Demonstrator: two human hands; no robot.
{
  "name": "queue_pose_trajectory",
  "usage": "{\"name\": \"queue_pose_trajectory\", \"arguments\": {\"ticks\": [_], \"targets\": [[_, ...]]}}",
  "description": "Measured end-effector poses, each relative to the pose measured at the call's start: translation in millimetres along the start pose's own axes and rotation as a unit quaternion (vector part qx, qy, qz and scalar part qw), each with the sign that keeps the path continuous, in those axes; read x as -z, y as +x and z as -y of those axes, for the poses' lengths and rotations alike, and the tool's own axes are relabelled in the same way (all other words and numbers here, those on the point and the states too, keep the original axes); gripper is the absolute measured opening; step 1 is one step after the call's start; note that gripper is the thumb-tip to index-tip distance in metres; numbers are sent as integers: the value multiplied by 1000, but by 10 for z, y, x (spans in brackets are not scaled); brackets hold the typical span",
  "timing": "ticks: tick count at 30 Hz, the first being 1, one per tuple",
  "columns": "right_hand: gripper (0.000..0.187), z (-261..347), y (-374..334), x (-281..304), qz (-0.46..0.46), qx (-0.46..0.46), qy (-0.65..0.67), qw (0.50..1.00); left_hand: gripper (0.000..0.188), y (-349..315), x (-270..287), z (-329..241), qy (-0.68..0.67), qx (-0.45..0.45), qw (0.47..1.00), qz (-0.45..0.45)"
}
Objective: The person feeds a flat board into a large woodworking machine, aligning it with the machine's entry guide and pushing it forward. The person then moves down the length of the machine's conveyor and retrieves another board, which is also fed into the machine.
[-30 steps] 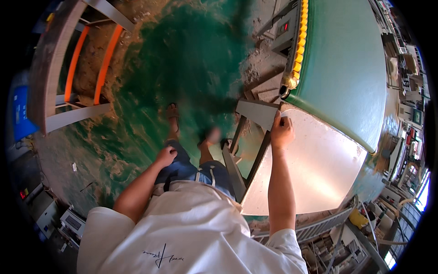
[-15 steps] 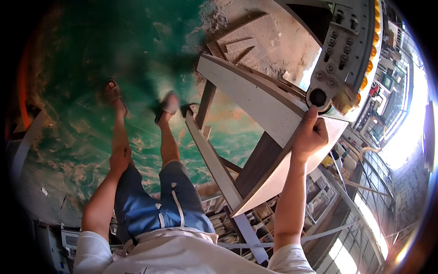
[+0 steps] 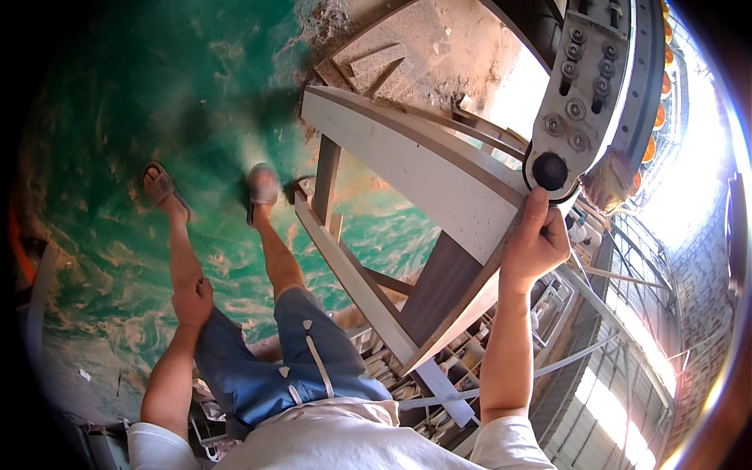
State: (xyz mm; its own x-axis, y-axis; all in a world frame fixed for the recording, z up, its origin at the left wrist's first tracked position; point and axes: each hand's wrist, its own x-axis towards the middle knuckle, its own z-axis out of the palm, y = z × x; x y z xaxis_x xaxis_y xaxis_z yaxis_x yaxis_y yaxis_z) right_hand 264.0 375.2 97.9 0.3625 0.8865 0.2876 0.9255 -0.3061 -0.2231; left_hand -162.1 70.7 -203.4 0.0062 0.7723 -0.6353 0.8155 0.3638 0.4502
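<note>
My right hand (image 3: 535,243) is closed at the upper corner of a pale board (image 3: 458,321), its thumb pointing up along the edge. The thumb tip lies just under a round black cap (image 3: 550,171) at the end of a grey metal machine rail (image 3: 576,94) with bolts. Part of the grip is hidden behind the fingers. My left hand (image 3: 192,302) hangs beside my left thigh with its fingers curled in, and nothing shows in it. A white panel (image 3: 415,160) of a wooden stand runs from the board toward the far side.
Slanting legs (image 3: 356,278) of the stand reach down near my right leg. Wood offcuts (image 3: 376,66) and dust lie on the green floor (image 3: 102,235) beyond it. A frayed bundle (image 3: 609,182) hangs by the rail's end, and orange rollers (image 3: 659,117) line its side.
The view has shifted, so the stand and my feet appear farther left. My right hand stays at the board's corner under the black cap. My left hand has slipped slightly off my leg.
</note>
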Motion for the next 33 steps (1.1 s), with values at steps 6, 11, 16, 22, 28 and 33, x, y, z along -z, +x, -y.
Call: {"name": "queue_pose_trajectory", "arguments": {"ticks": [6,11,16,22,28,33], "targets": [[55,-15,-11,-9,0,-6,19,1000,17,140,70,-25,6,9,1000,-26],[55,-53,-9,27,12,-15,26,999,19,225,164,-130,11,28,999,10],[54,-97,-24,51,14,-22,1,1000,21,264,192,-197,23,40,999,23],[53,-70,-16,48,24,-4,7,1000,21,280,154,-127,28,55,997,49],[52,-151,-23,47,25,0,44,999,20,329,221,-246,30,53,997,52],[52,-98,8,45,36,12,44,998,20,328,236,-217,24,68,994,83]]}}
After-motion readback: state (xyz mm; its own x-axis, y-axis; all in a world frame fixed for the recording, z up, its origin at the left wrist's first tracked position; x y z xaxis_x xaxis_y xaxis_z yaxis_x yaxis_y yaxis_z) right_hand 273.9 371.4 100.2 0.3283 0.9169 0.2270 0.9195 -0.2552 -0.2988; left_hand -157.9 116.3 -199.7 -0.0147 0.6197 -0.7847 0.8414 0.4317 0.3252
